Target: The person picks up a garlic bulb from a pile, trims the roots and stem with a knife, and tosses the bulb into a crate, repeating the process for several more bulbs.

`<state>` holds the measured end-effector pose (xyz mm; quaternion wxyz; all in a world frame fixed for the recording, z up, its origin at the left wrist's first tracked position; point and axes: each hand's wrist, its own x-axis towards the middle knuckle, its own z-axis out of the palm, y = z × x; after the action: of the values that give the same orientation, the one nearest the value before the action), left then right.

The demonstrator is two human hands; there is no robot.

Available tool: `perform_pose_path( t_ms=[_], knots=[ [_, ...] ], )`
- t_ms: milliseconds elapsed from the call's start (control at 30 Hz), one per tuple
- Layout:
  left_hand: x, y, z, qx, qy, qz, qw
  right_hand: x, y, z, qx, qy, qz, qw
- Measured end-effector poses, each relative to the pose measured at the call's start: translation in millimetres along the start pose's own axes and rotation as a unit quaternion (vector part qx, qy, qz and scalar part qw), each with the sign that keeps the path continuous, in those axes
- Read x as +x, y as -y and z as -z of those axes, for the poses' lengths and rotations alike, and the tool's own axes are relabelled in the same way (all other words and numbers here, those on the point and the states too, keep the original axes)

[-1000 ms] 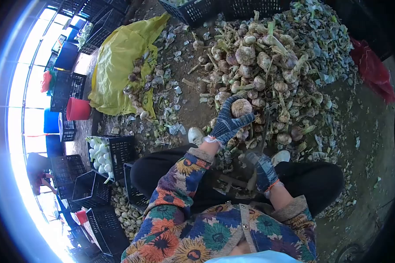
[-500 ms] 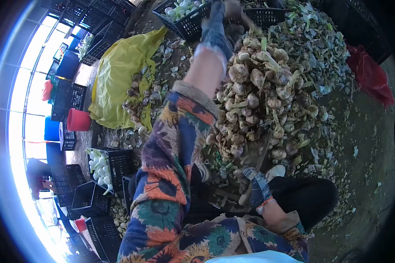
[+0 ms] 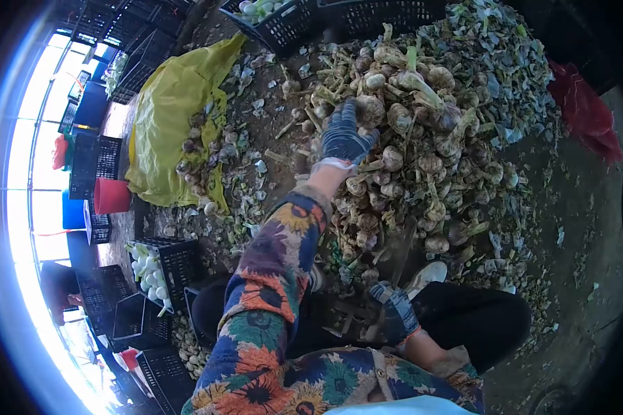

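Observation:
My left hand (image 3: 345, 135), in a blue-grey knit glove, reaches forward onto the near left side of a large heap of garlic bulbs (image 3: 429, 164). Its fingers lie stretched out against the bulbs, right beside one large garlic bulb (image 3: 370, 111). Low in front of my body, next to my bent knee, my gloved right hand (image 3: 396, 315) has its fingers curled. I cannot tell what it holds. Close to its left are dark, narrow parts of a tool or stand (image 3: 349, 318), partly lost in shadow.
Black crates (image 3: 280, 31) stand beyond the heap, one with trimmed pale bulbs. Another crate of white bulbs (image 3: 176, 266) is at my left. A yellow sheet (image 3: 173, 124), a red bucket (image 3: 111, 196), cut leaves (image 3: 498, 62) and a red mesh bag (image 3: 585, 114) surround the heap.
My left hand has come back from the far crate down to the garlic heap. My right hand remains low by my knee, shifted slightly. The whole view has tilted a little.

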<state>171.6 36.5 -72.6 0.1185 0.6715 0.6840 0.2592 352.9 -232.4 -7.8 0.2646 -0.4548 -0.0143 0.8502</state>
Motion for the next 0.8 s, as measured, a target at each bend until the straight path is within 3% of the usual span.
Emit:
perform_pose_path(
  t_ms=[100,200,300,367,433,467,500,567,667,767,800],
  knots=[
    [14.6,-11.7,-16.2,0.057,0.062,0.04,0.996,16.5,-13.5,18.5,-0.055,0.037,0.018,0.998],
    [27.1,-10.9,-19.3,0.031,0.061,0.061,0.996,19.2,-15.3,17.6,-0.085,-0.038,0.008,0.996],
    [21.0,-12.6,-8.7,0.058,0.022,0.046,0.997,13.8,-3.9,4.9,-0.091,-0.022,0.032,0.995],
    [5.1,-14.5,0.4,0.056,0.021,0.031,0.998,19.8,-6.4,15.9,-0.34,-0.008,0.233,0.911],
    [-24.6,-25.0,30.4,0.051,0.031,-0.007,0.998,20.3,-7.2,17.4,-0.356,-0.02,0.3,0.885],
    [-41.8,-27.1,43.2,0.05,0.036,-0.025,0.998,20.8,-5.1,13.5,-0.257,-0.039,0.268,0.928],
    [-62.6,-19.6,45.2,-0.088,0.071,0.016,0.994,20.5,-3.5,9.1,-0.155,-0.058,0.231,0.959],
    [-103.6,-0.5,42.2,-0.358,0.129,0.091,0.92,16.0,13.4,-8.6,-0.12,-0.086,0.234,0.961],
    [-165.3,-34.7,89.8,-0.509,0.202,0.218,0.808,28.0,10.1,0.3,-0.141,-0.085,0.287,0.944],
    [-201.0,-46.3,113.0,-0.473,0.367,0.27,0.754,38.8,-1.6,3.1,-0.114,-0.056,0.303,0.945],
    [-213.8,-46.2,118.5,-0.397,0.375,0.214,0.81,38.1,-4.0,1.0,-0.091,-0.047,0.298,0.949]
  ],
)
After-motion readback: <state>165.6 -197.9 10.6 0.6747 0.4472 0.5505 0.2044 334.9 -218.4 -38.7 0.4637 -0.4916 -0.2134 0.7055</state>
